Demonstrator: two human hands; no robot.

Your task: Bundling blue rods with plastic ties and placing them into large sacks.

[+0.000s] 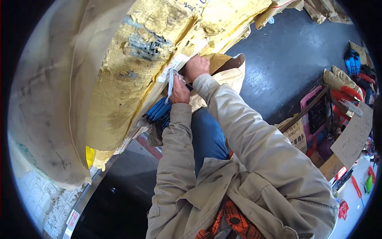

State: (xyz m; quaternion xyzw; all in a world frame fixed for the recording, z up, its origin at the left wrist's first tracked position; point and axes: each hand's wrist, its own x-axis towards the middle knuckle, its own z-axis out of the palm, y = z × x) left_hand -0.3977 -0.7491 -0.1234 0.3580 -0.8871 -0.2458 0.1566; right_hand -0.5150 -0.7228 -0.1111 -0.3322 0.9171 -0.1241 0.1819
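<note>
My left hand [180,92] is closed, its fingers curled at the side of a large yellow paper-wrapped bale [139,75]. A whitish strip [170,83] hangs down right beside it. Under that hand, against the bale, lies a bundle of thin blue-and-black sticks [159,111]. Just above and to the right, my right hand [195,67] is closed too, at the edge of a brown paper sack [232,75] whose mouth gapes to the right. Both sets of fingertips are hidden, so what they grip cannot be made out.
A tall beige sack [51,99] fills the left side. Dark smooth flooring [278,51] spreads to the right. Beyond it stand a cardboard sign [354,135], a pink-lined crate [316,115], red plastic bags and another blue bundle [352,63].
</note>
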